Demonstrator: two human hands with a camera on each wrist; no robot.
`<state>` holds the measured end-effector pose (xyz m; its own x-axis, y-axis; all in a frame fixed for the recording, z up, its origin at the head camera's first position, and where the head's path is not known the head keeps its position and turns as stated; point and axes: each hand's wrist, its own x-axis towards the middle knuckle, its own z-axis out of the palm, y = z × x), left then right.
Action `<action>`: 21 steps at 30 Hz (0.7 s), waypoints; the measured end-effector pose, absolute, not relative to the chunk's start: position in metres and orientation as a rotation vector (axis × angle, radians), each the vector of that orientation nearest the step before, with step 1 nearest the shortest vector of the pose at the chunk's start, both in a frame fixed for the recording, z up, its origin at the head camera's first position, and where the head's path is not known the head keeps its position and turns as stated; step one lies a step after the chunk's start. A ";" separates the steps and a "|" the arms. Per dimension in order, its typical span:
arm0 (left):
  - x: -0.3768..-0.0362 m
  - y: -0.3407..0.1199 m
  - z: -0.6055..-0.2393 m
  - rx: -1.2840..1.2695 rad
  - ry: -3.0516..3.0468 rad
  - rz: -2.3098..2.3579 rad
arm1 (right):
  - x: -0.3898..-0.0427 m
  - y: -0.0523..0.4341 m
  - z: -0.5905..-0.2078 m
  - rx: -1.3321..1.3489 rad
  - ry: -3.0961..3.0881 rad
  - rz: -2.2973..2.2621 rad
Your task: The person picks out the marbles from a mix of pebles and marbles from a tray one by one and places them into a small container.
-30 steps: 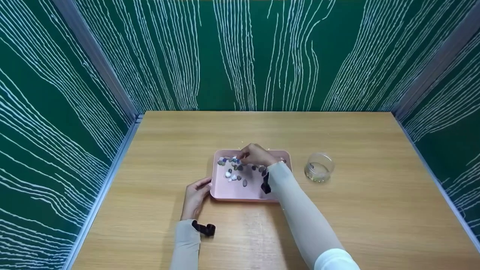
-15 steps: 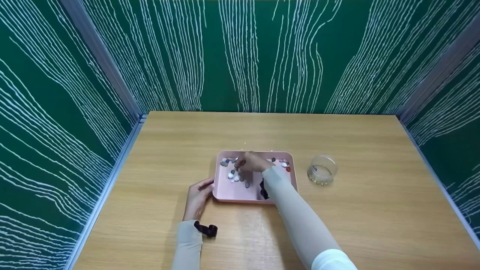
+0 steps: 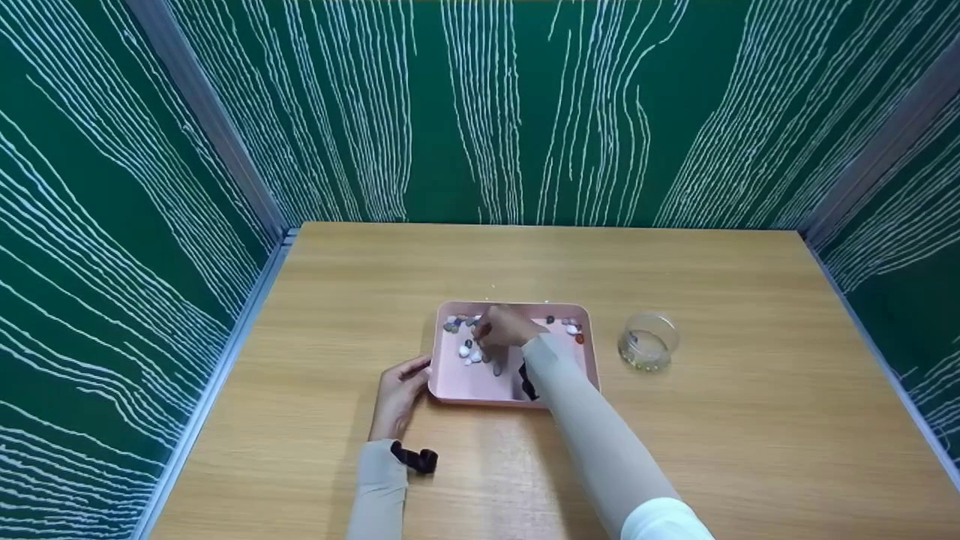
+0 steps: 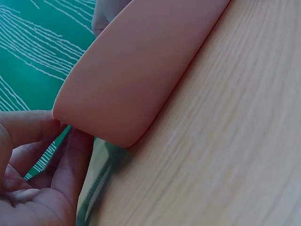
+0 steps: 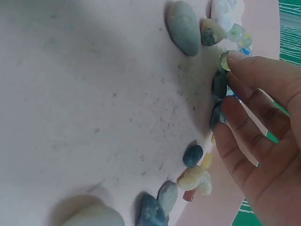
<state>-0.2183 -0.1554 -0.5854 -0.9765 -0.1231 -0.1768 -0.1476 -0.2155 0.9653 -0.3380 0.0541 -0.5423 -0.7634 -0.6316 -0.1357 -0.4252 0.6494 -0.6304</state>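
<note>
A shallow pink tray (image 3: 517, 386) holds several small stones and glass beads, mostly along its far side and left half. My left hand (image 3: 397, 397) holds the tray's left edge; in the left wrist view its thumb is at the rim and its fingers are against the outer wall (image 4: 108, 103). Over the left-middle of the tray is my right hand (image 3: 510, 328), fingers pointing down among the stones. In the right wrist view, its thumb and index finger pinch a pale yellow-green glass bead (image 5: 225, 61), beside a dark stone (image 5: 219, 84). The other fingers are loosely bent.
To the right of the tray stands a round clear container (image 3: 649, 345) with a few small pieces in it. A few tiny light bits lie on the wooden table (image 3: 360, 285) behind the tray. Green walls with white lines (image 3: 457, 112) enclose the table.
My right hand has moved slightly nearer within the tray, uncovering stones at its far right corner. The left hand keeps its place on the tray edge. The head view has shifted a little.
</note>
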 end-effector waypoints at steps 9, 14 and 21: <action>-0.218 -0.155 -0.587 -0.354 1.940 2.430 | -0.336 0.050 -0.540 -0.675 2.511 -0.777; -0.217 -0.155 -0.587 -0.356 1.929 2.437 | -0.334 0.051 -0.537 -0.634 2.485 -0.804; -0.217 -0.156 -0.586 -0.365 1.939 2.432 | -0.333 0.052 -0.537 -0.675 2.458 -0.842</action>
<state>-0.2166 -0.1562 -0.5864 -0.9727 -0.1370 -0.1871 -0.1519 -0.2334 0.9604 -0.3332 0.0519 -0.5365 -0.7774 -0.5753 -0.2543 -0.2984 0.6932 -0.6560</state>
